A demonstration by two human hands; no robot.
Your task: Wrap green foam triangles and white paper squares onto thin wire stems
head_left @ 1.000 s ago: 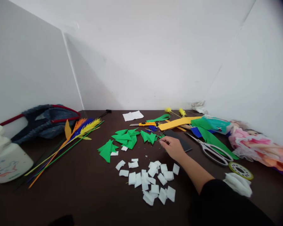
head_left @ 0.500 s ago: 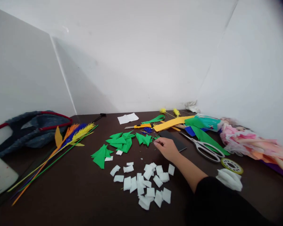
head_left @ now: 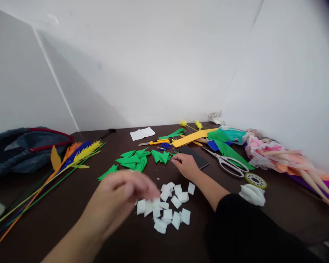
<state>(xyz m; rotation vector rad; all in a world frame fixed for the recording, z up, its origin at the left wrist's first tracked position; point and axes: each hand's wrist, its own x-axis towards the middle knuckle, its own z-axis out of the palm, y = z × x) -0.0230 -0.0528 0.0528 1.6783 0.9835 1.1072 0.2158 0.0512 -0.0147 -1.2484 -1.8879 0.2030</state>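
Note:
My right hand is low over the table, its fingers closed in a pinch beside small green scraps. What they hold, if anything, is hidden. A black flat block lies just behind that hand. Cut green pieces lie to its left, and a larger pile of green pieces sits farther left. Blurred by motion, my left hand hovers at front left with bent fingers. It partly covers the green pieces and the scattered white squares.
A cutter knife with its blade out lies behind the green pieces. Scissors, a tape roll and dolls are at right. Colourful grass-like stems and a dark bag are at left.
My left hand has come into view from the lower left. My right hand keeps its place by the green scraps, while the whole view has shifted slightly.

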